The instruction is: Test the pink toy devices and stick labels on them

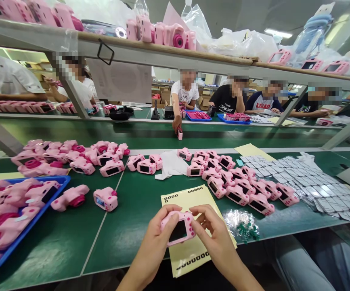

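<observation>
The pink camera (179, 233) is up in both hands, just above a yellow sheet (189, 254), its dark screen facing the worker. The left hand (156, 232) has the firmer grip, pinching one end with the thumb laid over the edge of the screen; the right hand (213, 232) has thumb and forefinger bent in at the button end — touching it, I'd say, though whether they truly pinch I can't tell from here. So this one looks mid-way, not yet put down. The yellow sheet has small dark frames only along its top and bottom, the wide middle bare, which makes me think much of it is used up. Round about on the green surface (138, 242), plenty of pieces wait or rest: a crowd of cameras (237, 194) to the right, a looser heap (80, 163) at the far left, a lone camera (105, 199) nearer, and a blue tray (65, 180) piled full. Which of these are finished and which are left, I couldn't swear to — they look much alike. Beyond, a co-worker's hand (177, 122) reaches out with another pink piece (179, 134), and more stand on the shelf (211, 55) overhead.
</observation>
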Motion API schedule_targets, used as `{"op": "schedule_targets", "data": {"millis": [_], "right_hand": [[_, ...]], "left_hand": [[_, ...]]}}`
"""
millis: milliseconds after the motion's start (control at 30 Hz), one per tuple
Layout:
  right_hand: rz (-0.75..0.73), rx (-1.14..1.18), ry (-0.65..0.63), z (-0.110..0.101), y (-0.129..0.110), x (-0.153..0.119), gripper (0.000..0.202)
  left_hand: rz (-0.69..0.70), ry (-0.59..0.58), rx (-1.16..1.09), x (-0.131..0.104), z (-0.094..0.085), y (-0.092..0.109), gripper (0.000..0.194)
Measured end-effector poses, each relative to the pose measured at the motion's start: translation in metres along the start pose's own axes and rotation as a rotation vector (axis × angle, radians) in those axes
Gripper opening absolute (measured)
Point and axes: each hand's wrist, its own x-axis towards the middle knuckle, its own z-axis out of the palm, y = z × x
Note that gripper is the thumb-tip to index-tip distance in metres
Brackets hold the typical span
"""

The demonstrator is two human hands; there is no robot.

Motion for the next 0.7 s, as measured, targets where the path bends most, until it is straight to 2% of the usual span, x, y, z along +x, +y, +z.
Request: {"op": "schedule_targets", "data": {"millis": [167,267,333,467,600,700], "right_hand": [[0.064,0.041,-0.051,0.003,0.006,-0.003,0.019],[0.044,0.014,-0.041,0.004,0.007,-0.005,0.018],[-0.054,-0.058,-0.031,0.004,0.007,-0.008,0.02],[-0.372,-0.376,-0.018,0.003,0.006,-0.016,0.028],[-0.578,-0.65,0.025,0.004,0.006,-0.018,0.029],[-0.675,-0.74,0.061,0.006,0.008,-0.018,0.029]], "left_hand": [[0.009,-0.018,-0.018,0.003,-0.003,-0.009,0.025],[0.041,-0.003,0.002,0.004,-0.004,-0.012,0.025],[0.063,0.013,0.023,0.005,-0.005,-0.012,0.024],[0.085,0.051,0.066,0.006,-0.004,-0.012,0.023],[-0.003,0.081,-0.034,0.007,-0.001,-0.012,0.03],[-0.055,0.094,-0.037,0.008,-0.002,-0.013,0.033]]}}
